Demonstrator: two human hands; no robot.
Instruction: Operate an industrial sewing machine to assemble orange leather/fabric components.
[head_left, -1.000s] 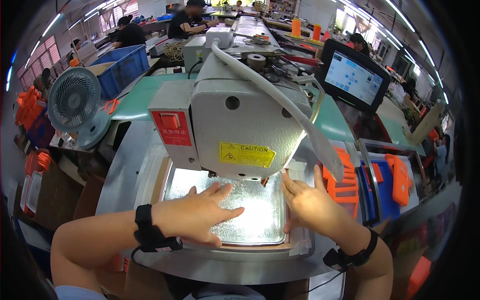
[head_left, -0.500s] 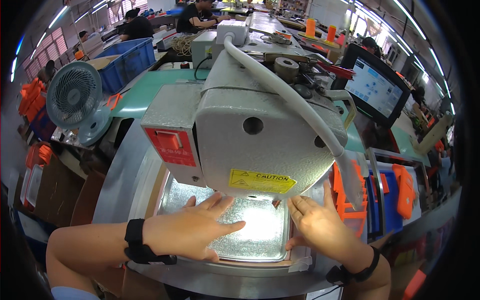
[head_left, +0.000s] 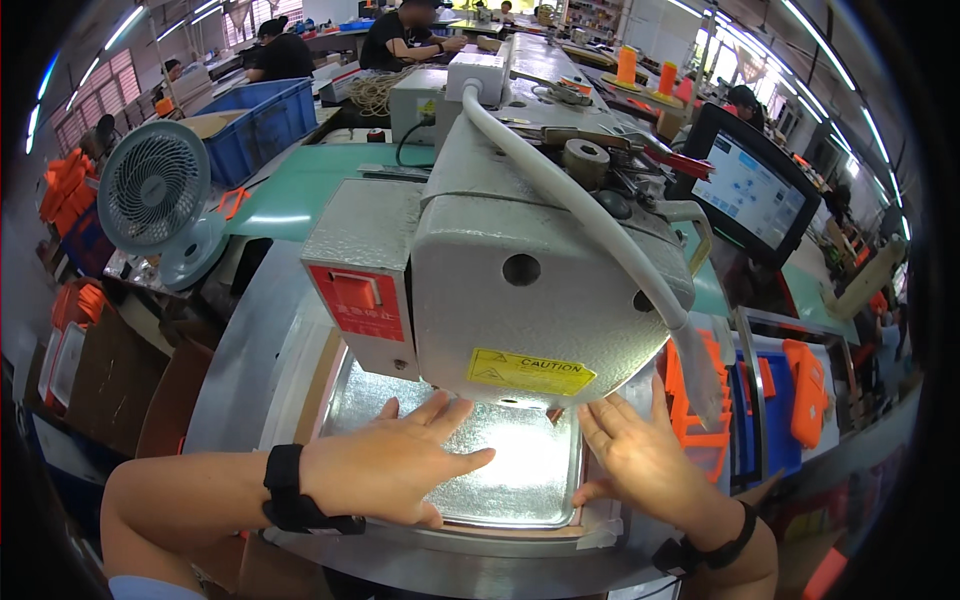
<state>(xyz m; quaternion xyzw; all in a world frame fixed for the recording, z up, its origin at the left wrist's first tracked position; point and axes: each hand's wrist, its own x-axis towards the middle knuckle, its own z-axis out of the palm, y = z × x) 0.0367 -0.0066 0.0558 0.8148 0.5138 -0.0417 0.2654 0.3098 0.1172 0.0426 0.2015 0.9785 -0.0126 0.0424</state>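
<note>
A shiny silvery rectangular panel (head_left: 450,500) with rounded corners lies in a flat frame under the grey head of a large sewing machine (head_left: 480,290). My left hand (head_left: 385,465) rests over the panel's left part, fingers spread. At the panel's right edge is my right hand (head_left: 640,450), its fingers stretched toward the machine head and its thumb apart, near the rim. Neither hand holds anything that I can see. Bright lamplight glares on the panel, and the machine head hides its far part.
A red switch box (head_left: 360,300) is fixed to the machine's left side. Orange frames (head_left: 700,400) and blue trays (head_left: 780,420) lie to the right, below a screen (head_left: 750,180). A fan (head_left: 155,190) and a blue crate (head_left: 255,120) stand at left. People sit farther back.
The whole view has shifted slightly, with the machine appearing a little lower and farther right. Both hands keep nearly the same pose and place at the panel.
</note>
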